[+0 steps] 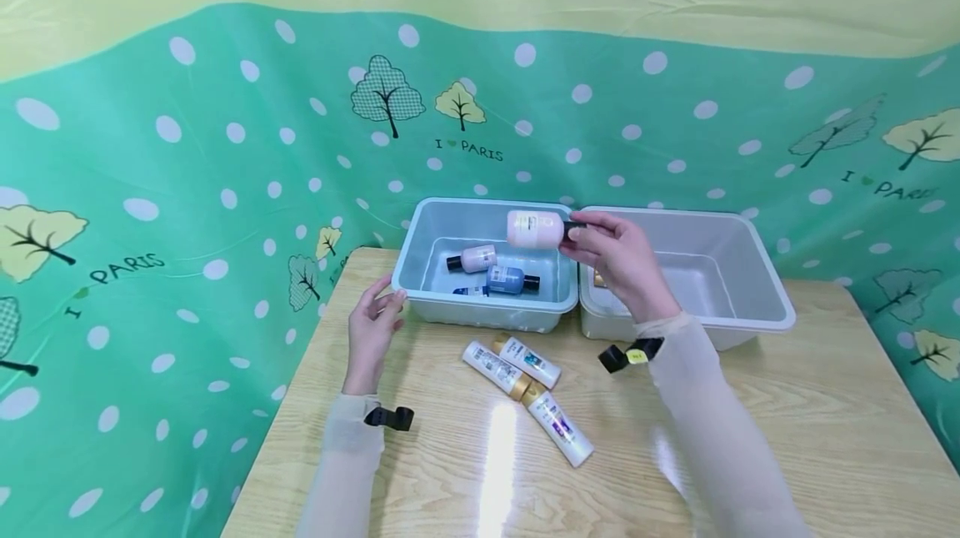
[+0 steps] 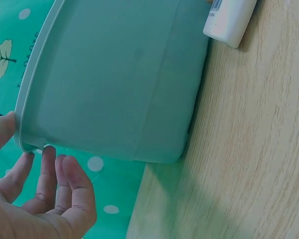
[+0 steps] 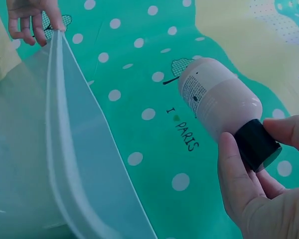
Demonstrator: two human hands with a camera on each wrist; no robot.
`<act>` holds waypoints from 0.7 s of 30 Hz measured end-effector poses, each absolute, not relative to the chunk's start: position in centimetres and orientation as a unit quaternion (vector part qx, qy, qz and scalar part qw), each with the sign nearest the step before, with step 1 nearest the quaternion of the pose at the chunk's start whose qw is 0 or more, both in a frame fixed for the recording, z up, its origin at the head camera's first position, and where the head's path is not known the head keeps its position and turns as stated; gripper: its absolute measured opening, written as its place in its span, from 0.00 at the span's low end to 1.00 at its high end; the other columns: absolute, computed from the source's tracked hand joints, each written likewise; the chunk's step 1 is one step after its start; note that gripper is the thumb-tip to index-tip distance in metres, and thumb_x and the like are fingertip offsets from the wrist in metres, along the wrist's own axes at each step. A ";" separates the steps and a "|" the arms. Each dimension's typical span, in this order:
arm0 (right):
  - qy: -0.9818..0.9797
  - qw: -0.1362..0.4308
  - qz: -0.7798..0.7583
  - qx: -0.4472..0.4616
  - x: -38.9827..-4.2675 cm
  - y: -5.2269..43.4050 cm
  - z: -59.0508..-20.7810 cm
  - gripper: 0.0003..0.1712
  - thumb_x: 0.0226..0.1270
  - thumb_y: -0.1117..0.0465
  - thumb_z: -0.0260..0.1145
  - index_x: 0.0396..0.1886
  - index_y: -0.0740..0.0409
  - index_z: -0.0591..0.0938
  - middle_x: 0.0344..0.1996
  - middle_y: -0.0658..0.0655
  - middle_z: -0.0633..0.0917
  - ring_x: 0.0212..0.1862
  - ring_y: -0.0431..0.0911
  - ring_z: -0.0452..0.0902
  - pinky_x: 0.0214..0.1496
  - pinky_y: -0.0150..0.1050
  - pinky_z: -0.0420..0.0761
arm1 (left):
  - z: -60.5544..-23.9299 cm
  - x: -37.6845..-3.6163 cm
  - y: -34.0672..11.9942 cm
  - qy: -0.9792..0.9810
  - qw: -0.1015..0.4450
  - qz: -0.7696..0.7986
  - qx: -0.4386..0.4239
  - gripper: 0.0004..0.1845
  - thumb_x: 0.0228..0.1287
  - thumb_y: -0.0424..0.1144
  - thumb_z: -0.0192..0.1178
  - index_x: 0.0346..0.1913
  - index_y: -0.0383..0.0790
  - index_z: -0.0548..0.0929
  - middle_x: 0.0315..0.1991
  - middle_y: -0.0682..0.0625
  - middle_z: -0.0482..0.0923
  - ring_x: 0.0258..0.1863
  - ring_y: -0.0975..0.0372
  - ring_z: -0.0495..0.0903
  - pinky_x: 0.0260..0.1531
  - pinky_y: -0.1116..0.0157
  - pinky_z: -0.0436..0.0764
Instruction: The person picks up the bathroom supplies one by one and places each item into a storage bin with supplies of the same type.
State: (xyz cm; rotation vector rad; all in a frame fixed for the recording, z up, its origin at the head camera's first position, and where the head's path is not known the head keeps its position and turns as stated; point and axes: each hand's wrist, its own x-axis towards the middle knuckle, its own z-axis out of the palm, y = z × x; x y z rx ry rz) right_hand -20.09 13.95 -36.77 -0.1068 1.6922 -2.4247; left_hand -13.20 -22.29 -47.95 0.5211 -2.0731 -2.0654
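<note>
My right hand (image 1: pixel 618 258) pinches the black cap of a pale pink bottle (image 1: pixel 534 229), held sideways above the blue bin (image 1: pixel 487 313). In the right wrist view the bottle (image 3: pixel 224 94) shows a printed label, with thumb and fingers on its cap. At the bin's near left corner, my left hand (image 1: pixel 371 329) grips the rim, thumb on one side and fingertips (image 2: pixel 49 152) under the lip. Inside the bin lie another pink bottle (image 1: pixel 478 258), a blue bottle (image 1: pixel 506 279) and a partly hidden dark blue item (image 1: pixel 470 292).
To the right stands a grey bin (image 1: pixel 690 317), a gold-coloured item (image 1: pixel 598 279) partly visible inside. Three white bottles with gold caps lie on the wooden table (image 1: pixel 420 471) before the bins: one upper (image 1: pixel 531 361), one left (image 1: pixel 491 367), one lower (image 1: pixel 561 428). A green patterned cloth (image 1: pixel 247 154) hangs behind.
</note>
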 end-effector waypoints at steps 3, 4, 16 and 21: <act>0.582 0.100 -0.806 -0.039 -21.7 12.9 -36.3 0.26 0.68 0.71 0.68 0.63 0.73 0.73 0.54 0.69 0.79 0.46 0.55 0.85 0.54 0.45 0.83 | -48.0 -13.2 -22.5 -0.695 0.085 -0.691 0.176 0.30 0.63 0.54 0.68 0.67 0.53 0.76 0.54 0.46 0.80 0.58 0.46 0.76 0.49 0.58 0.83; 0.589 0.102 -0.801 -0.039 -22.2 12.6 -36.2 0.25 0.68 0.70 0.68 0.62 0.71 0.75 0.55 0.69 0.78 0.47 0.56 0.85 0.53 0.45 0.83 | -48.1 -13.2 -22.5 -0.695 0.085 -0.692 0.176 0.30 0.63 0.54 0.68 0.67 0.53 0.76 0.54 0.45 0.80 0.58 0.46 0.76 0.49 0.58 0.83; 0.605 0.146 -0.782 -0.009 -28.8 8.3 -37.0 0.28 0.67 0.72 0.68 0.65 0.73 0.73 0.57 0.68 0.77 0.52 0.59 0.81 0.52 0.43 0.84 | -48.1 -13.3 -22.6 -0.695 0.088 -0.695 0.166 0.30 0.63 0.54 0.68 0.67 0.52 0.76 0.53 0.45 0.80 0.57 0.44 0.75 0.49 0.55 0.82; 0.622 0.143 -0.770 0.000 -31.0 6.9 -38.8 0.27 0.66 0.74 0.67 0.63 0.74 0.74 0.56 0.69 0.77 0.48 0.57 0.83 0.50 0.42 0.85 | -48.1 -13.4 -22.5 -0.696 0.090 -0.694 0.162 0.30 0.64 0.54 0.68 0.67 0.52 0.76 0.53 0.44 0.80 0.56 0.44 0.76 0.49 0.54 0.82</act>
